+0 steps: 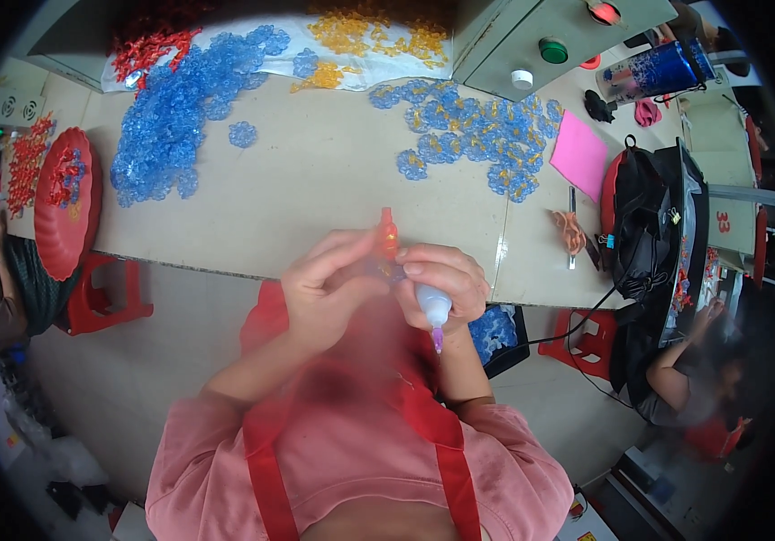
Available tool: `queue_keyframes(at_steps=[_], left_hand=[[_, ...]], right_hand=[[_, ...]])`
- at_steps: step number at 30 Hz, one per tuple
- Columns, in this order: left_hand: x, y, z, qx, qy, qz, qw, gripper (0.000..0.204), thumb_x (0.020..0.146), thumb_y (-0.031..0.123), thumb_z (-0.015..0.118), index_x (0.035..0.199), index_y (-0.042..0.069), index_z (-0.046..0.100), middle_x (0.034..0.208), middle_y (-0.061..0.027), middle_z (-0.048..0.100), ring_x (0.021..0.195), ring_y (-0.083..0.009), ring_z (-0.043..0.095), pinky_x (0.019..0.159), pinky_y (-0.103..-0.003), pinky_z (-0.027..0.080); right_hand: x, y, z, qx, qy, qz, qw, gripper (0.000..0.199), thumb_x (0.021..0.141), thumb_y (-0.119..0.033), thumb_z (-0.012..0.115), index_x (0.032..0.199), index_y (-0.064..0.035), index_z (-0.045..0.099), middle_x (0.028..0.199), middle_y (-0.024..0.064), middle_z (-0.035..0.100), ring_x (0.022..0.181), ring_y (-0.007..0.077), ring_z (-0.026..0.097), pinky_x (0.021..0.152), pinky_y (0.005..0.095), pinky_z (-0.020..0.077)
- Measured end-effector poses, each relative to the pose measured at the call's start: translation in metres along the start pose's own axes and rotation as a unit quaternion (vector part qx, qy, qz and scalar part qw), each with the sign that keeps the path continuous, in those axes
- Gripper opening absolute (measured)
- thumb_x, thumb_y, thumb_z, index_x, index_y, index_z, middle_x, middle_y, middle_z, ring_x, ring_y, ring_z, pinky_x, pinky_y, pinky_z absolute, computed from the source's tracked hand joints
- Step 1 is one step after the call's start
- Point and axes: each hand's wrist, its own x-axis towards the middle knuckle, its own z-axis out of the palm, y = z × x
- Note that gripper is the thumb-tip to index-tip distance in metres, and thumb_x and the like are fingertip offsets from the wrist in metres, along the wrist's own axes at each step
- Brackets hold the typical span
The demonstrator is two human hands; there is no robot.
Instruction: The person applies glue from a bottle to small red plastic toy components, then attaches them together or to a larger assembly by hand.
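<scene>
While the left hand (329, 284)'s fingers pinch the red bottle-shaped piece (388, 238) over the near edge of the surface (306, 198) | right hand (446, 275): fingers wrapped around white squeeze bottle (434, 305), nozzle pointing near | risk: stray squeeze may drip onto red apron (414, 388).

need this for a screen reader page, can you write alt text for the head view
A person's left hand and right hand hold a small red bottle-shaped piece; the right also holds a white squeeze bottle with a purple tip. Beyond, translucent blue flower-shaped pieces lie heaped on a pale worktable.
</scene>
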Motion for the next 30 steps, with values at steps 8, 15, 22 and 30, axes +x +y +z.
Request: queue_keyframes(at_steps=[8,15,22,30], left_hand=[[0.000,-0.002,0.003,-0.030,0.016,0.003,0.999,0.049,0.073,-0.015,0.064,0.119,-0.001,0.056,0.116,-0.0153,0.055,0.104,-0.0195,0.056,0.082,-0.028,0.050],[0.007,0.013,0.012,0.097,0.026,0.011,0.995,0.045,0.073,-0.010,0.067,0.116,-0.002,0.058,0.112,-0.0145,0.057,0.099,-0.0213,0.059,0.081,-0.030,0.053],[0.020,0.023,0.024,0.336,0.060,0.097,0.935,0.043,0.064,0.008,0.079,0.104,-0.001,0.064,0.094,-0.0091,0.063,0.081,-0.0188,0.064,0.068,-0.027,0.053],[0.026,0.025,0.029,0.383,0.056,0.151,0.909,0.041,0.064,0.010,0.080,0.100,0.000,0.064,0.091,-0.0089,0.062,0.077,-0.0190,0.064,0.063,-0.028,0.054]], right_hand=[[-0.001,0.002,0.002,0.010,0.005,0.004,1.000,0.028,0.061,0.008,0.071,0.083,-0.0058,0.062,0.077,0.0104,0.066,0.067,0.0223,0.067,0.056,0.0287,0.0548],[-0.011,0.013,0.002,0.029,0.020,0.045,0.998,0.028,0.061,0.008,0.071,0.084,-0.0037,0.060,0.077,0.0132,0.065,0.067,0.0221,0.066,0.058,0.0277,0.0530],[-0.023,0.018,0.006,0.079,0.036,0.065,0.994,0.035,0.064,0.008,0.070,0.094,-0.0010,0.055,0.085,0.0172,0.063,0.073,0.0246,0.064,0.062,0.0289,0.0521],[-0.028,0.015,0.004,0.152,0.020,0.153,0.976,0.028,0.078,-0.002,0.067,0.098,-0.0010,0.047,0.096,0.0186,0.057,0.084,0.0193,0.057,0.075,0.0295,0.0491]])
